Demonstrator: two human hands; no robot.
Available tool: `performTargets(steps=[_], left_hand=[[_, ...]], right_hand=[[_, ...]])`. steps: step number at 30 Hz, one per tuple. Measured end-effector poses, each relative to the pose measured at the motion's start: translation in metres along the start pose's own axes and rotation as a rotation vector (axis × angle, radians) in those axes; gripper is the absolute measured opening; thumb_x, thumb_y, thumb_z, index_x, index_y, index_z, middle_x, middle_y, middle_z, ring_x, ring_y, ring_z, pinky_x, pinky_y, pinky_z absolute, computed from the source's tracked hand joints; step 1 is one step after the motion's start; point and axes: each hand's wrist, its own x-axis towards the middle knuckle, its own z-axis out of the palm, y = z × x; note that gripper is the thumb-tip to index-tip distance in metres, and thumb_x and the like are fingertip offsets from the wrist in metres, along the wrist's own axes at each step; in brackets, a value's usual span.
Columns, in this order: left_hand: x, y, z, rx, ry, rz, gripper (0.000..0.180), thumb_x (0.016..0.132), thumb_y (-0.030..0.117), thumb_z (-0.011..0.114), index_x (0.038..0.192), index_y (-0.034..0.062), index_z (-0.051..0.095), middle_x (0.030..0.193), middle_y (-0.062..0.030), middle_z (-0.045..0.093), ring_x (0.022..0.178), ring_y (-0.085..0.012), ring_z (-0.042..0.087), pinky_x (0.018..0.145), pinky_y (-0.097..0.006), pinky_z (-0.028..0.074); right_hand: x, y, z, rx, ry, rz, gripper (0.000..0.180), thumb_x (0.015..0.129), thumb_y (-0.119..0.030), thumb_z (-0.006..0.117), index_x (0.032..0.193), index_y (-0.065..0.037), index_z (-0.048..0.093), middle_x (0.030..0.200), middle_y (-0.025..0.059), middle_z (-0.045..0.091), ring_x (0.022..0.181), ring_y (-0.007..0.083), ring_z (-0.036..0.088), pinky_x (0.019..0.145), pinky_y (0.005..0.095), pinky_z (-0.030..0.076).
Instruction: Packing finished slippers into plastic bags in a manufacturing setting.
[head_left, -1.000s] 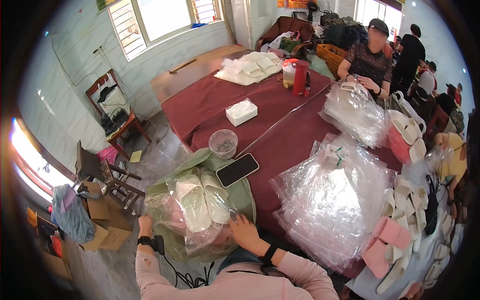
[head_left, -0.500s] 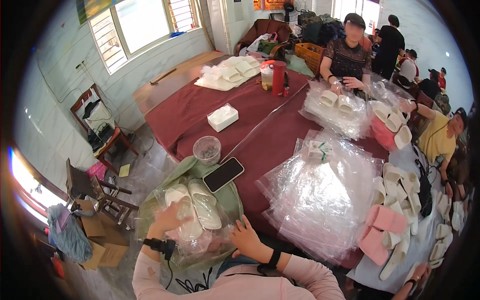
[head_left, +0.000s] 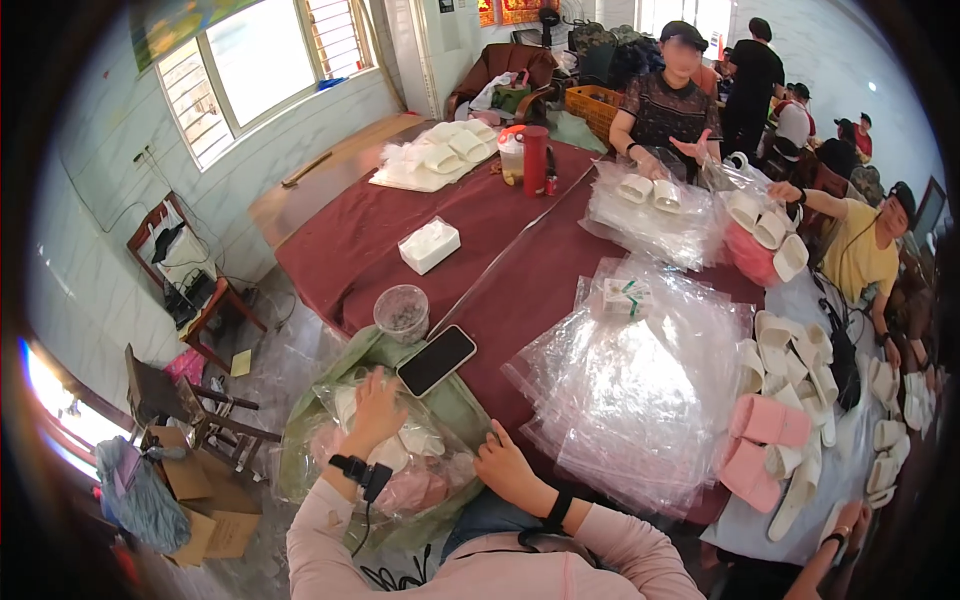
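Observation:
My left hand [head_left: 378,408] lies over a pair of white slippers [head_left: 422,436] on clear plastic, its fingers stretched toward their far ends. It hides much of the pair. Pink pieces [head_left: 415,487] show through the plastic beside and below the slippers. All this rests on a green cloth or sheet [head_left: 462,405] at the near table corner. My right hand [head_left: 508,468] is right of the slippers at the table edge, fingers apart and holding nothing I can see. A black-screened phone [head_left: 437,361] lies just beyond the slippers.
A large stack of clear plastic bags [head_left: 640,390] covers the table's right side, with a small box [head_left: 627,297] on top. A lidded tub [head_left: 402,313] and a white packet [head_left: 429,246] stand ahead. Pink slippers [head_left: 760,450] lie right. Co-workers handle bagged slippers across the table.
My left hand has moved forward and right, from the left slipper to across the pair's far part. My right hand stays by the table edge. The far co-worker has raised one hand.

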Motion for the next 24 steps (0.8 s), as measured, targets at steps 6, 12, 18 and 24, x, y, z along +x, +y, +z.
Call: performTargets(steps=[6, 12, 18, 24], left_hand=[[0.050, 0.049, 0.001, -0.141, 0.037, -0.032, 0.079, 0.070, 0.039, 0.072, 0.134, 0.0042, 0.041, 0.124, -0.0190, 0.046, 0.112, -0.0379, 0.044, 0.095, -0.047, 0.039], [0.066, 0.055, 0.013, -0.136, 0.099, -0.047, 0.068, 0.071, 0.041, 0.071, 0.128, 0.0108, 0.048, 0.119, -0.0207, 0.047, 0.108, -0.0380, 0.046, 0.093, -0.049, 0.038], [0.077, 0.078, 0.009, -0.108, 0.160, -0.008, 0.065, 0.071, 0.044, 0.071, 0.125, 0.0140, 0.050, 0.110, -0.0204, 0.050, 0.106, -0.0390, 0.047, 0.090, -0.050, 0.036], [0.099, 0.093, 0.018, -0.101, 0.047, 0.003, 0.075, 0.069, 0.047, 0.074, 0.130, 0.0169, 0.044, 0.110, -0.0214, 0.050, 0.105, -0.0354, 0.049, 0.089, -0.048, 0.037]], right_hand=[[-0.002, -0.002, -0.001, 0.031, -0.022, 0.009, 0.015, 0.077, -0.014, 0.055, 0.073, -0.006, 0.067, 0.080, 0.0112, 0.063, 0.101, 0.0312, 0.058, 0.113, 0.0536, 0.019], [-0.001, -0.006, 0.000, 0.027, -0.027, 0.016, 0.013, 0.077, -0.014, 0.055, 0.075, -0.007, 0.065, 0.080, 0.0096, 0.059, 0.101, 0.0301, 0.057, 0.110, 0.0554, 0.022], [-0.002, -0.001, -0.004, 0.031, -0.005, 0.082, 0.014, 0.076, -0.015, 0.055, 0.075, -0.007, 0.066, 0.079, 0.0091, 0.059, 0.099, 0.0289, 0.057, 0.110, 0.0550, 0.022], [-0.006, -0.006, 0.042, -0.033, -0.060, 0.087, 0.016, 0.072, -0.019, 0.055, 0.076, -0.010, 0.067, 0.080, 0.0067, 0.061, 0.097, 0.0269, 0.057, 0.112, 0.0534, 0.021]])
